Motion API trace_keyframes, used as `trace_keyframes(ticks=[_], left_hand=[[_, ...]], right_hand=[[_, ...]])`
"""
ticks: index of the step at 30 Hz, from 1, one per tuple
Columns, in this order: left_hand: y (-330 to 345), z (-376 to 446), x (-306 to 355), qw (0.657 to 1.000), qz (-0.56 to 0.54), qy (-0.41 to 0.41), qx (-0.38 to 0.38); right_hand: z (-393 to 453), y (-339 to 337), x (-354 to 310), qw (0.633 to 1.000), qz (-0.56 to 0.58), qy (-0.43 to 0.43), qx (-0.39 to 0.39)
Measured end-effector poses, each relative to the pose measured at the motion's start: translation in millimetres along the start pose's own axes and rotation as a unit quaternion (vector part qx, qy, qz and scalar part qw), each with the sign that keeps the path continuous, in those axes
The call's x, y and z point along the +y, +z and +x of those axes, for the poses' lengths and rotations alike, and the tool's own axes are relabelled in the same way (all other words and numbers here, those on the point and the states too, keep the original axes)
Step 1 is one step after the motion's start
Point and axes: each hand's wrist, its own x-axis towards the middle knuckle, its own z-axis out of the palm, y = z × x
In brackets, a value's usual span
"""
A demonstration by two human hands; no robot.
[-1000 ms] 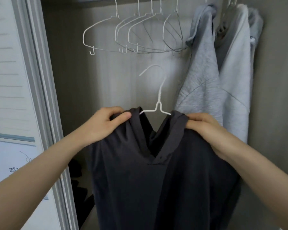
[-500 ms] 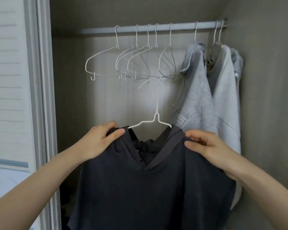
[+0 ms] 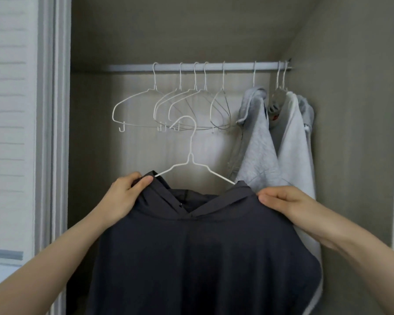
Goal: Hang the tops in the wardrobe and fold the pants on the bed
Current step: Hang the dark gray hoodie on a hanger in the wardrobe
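Note:
A dark grey top (image 3: 203,251) hangs on a white wire hanger (image 3: 190,160) in front of the open wardrobe. My left hand (image 3: 123,196) grips the top's left shoulder, thumb over the fabric. My right hand (image 3: 284,203) pinches the right shoulder. The hanger's hook points up and left, well below the wardrobe rail (image 3: 198,67) and apart from it. The lower part of the top runs out of the frame.
Several empty white wire hangers (image 3: 168,108) hang on the rail's left and middle. Two light grey tops (image 3: 257,151) (image 3: 293,155) hang at the right end against the side wall. A white door frame (image 3: 52,133) stands at the left.
The view has tilted upward, so the rail and wardrobe ceiling now show. Both hands keep their grip on the top's shoulders; the collar has spread wider on the hanger.

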Motion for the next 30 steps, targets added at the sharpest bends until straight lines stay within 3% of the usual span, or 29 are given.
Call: trace_keyframes(ticks=[3, 5, 11, 18, 24, 30], left_hand=[[8.4, 18.0, 9.7, 0.999, 0.005, 0.008, -0.041], [18.5, 31.1, 22.0, 0.996, 0.023, 0.033, -0.075], [59.2, 67.5, 73.6, 0.985, -0.018, 0.097, -0.139], [104.0, 80.3, 134.3, 0.955, -0.253, 0.024, -0.153], [90.5, 80.7, 157.2, 0.925, -0.296, 0.024, -0.235], [67.6, 61.7, 166.0, 0.903, -0.347, 0.068, -0.242]], right_hand=[[-7.8, 0.4, -13.3, 0.984, 0.172, 0.048, 0.022], [-16.2, -4.4, -26.1, 0.971, 0.225, 0.050, 0.059], [-38.3, -23.2, -68.5, 0.963, 0.210, 0.045, 0.162], [-35.8, -38.4, -98.8, 0.944, 0.218, 0.019, 0.246], [16.2, -28.7, -122.8, 0.926, 0.228, -0.039, 0.299], [97.2, -13.3, -152.8, 0.929, 0.193, -0.081, 0.306]])
